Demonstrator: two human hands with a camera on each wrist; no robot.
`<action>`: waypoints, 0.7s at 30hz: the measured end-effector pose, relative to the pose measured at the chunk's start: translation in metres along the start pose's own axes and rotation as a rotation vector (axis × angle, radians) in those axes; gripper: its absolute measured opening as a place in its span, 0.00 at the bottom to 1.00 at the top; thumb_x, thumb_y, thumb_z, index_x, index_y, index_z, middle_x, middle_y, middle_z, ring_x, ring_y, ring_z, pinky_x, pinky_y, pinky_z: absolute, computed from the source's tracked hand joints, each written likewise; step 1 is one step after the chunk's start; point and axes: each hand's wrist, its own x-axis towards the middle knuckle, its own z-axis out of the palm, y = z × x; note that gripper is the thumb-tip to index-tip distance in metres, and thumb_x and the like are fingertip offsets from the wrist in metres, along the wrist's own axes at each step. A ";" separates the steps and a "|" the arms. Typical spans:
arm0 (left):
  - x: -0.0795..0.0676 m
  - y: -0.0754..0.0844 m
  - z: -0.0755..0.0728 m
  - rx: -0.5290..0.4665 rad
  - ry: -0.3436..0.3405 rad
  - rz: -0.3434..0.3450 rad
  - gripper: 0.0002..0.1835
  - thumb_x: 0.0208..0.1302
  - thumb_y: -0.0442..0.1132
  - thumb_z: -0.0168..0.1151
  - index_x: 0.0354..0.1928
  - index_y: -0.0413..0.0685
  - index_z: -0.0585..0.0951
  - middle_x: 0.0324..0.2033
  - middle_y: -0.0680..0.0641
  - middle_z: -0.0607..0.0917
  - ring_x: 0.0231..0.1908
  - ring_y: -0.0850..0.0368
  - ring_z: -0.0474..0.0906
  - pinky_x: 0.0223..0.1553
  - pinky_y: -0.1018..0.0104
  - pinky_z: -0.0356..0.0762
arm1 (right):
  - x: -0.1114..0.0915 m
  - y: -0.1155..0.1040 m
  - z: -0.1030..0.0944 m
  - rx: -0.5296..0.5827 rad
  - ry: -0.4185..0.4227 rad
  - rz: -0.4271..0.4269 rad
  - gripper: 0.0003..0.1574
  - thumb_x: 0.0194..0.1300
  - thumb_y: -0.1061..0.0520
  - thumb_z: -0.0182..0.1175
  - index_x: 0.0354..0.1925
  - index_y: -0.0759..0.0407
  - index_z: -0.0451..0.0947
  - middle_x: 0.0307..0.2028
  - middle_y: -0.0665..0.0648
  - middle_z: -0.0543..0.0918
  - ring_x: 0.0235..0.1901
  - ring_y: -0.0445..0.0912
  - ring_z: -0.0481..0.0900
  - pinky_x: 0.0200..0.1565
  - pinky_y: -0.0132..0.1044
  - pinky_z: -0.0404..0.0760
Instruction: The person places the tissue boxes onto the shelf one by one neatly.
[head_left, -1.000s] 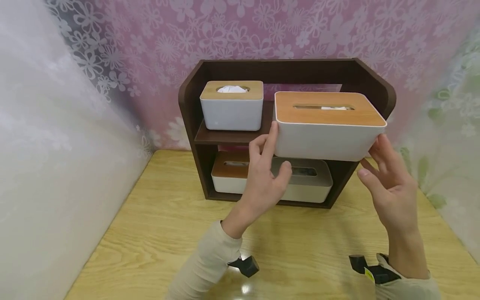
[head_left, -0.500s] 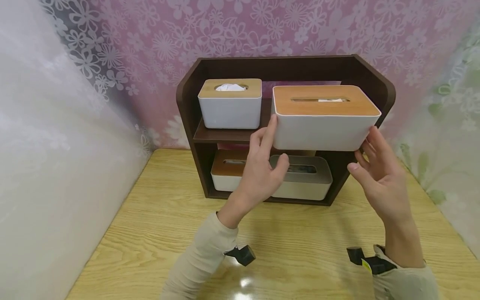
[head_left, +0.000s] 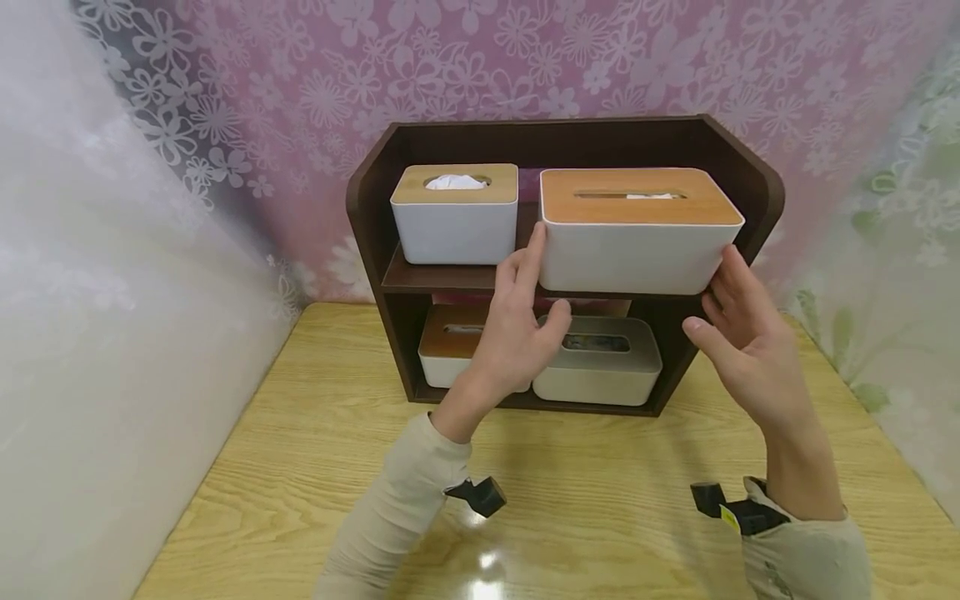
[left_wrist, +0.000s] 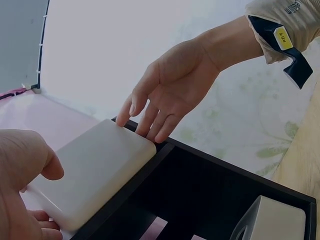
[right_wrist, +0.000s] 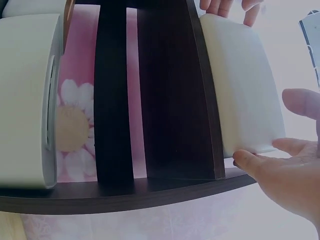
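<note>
A white tissue box (head_left: 633,260) with an orange-brown wooden lid sits at the right of the upper level of a dark brown shelf (head_left: 555,142). At its left end, my left hand (head_left: 517,333) touches the side with extended fingers, thumb free. My right hand (head_left: 750,358) has its fingertips against the right end, thumb also apart from it. Seen from below in the left wrist view, the tissue box (left_wrist: 95,170) lies between both hands. The right wrist view shows the underside of the tissue box (right_wrist: 245,85) along the shelf's front edge.
A smaller white tissue box (head_left: 456,232) with a light wooden lid stands at the upper left. Below are a brown-lidded box (head_left: 442,371) and a grey-lidded box (head_left: 600,379). The shelf stands on a wood-grain table (head_left: 315,467), against a pink floral backdrop (head_left: 480,67).
Both hands have carried the orange-lidded tissue box back toward the shelf and slightly left. It now sits over the upper level, beside the smaller box. The view has shifted a little.
</note>
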 end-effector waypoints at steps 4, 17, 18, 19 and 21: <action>0.003 0.000 -0.001 -0.001 -0.009 -0.028 0.45 0.65 0.32 0.54 0.80 0.52 0.45 0.69 0.36 0.58 0.65 0.51 0.62 0.62 0.57 0.67 | 0.004 0.000 -0.002 -0.014 -0.023 0.025 0.51 0.64 0.77 0.55 0.78 0.55 0.49 0.78 0.62 0.46 0.77 0.51 0.46 0.67 0.26 0.59; 0.011 -0.004 -0.002 -0.007 -0.040 -0.081 0.45 0.66 0.34 0.54 0.80 0.55 0.44 0.70 0.37 0.57 0.66 0.50 0.62 0.63 0.56 0.66 | 0.015 0.002 -0.002 0.033 -0.048 0.069 0.51 0.66 0.76 0.54 0.79 0.55 0.44 0.79 0.61 0.41 0.77 0.51 0.41 0.69 0.28 0.55; 0.011 -0.004 -0.002 -0.007 -0.039 -0.080 0.45 0.66 0.34 0.54 0.80 0.55 0.44 0.70 0.37 0.57 0.66 0.50 0.62 0.63 0.56 0.66 | 0.016 0.002 -0.002 0.029 -0.045 0.072 0.51 0.66 0.75 0.54 0.79 0.55 0.44 0.79 0.61 0.41 0.77 0.51 0.41 0.69 0.28 0.55; 0.012 -0.005 -0.002 -0.005 -0.037 -0.079 0.45 0.66 0.34 0.54 0.80 0.55 0.43 0.70 0.37 0.57 0.66 0.50 0.62 0.63 0.56 0.66 | 0.017 0.002 -0.001 0.031 -0.044 0.076 0.51 0.66 0.75 0.54 0.79 0.55 0.44 0.79 0.61 0.40 0.77 0.51 0.40 0.70 0.29 0.55; 0.014 -0.005 -0.002 -0.002 -0.034 -0.076 0.45 0.66 0.34 0.53 0.80 0.54 0.43 0.70 0.37 0.57 0.65 0.50 0.63 0.63 0.56 0.66 | 0.019 0.001 0.000 0.025 -0.038 0.086 0.52 0.67 0.75 0.54 0.79 0.54 0.43 0.79 0.60 0.40 0.77 0.51 0.40 0.70 0.29 0.54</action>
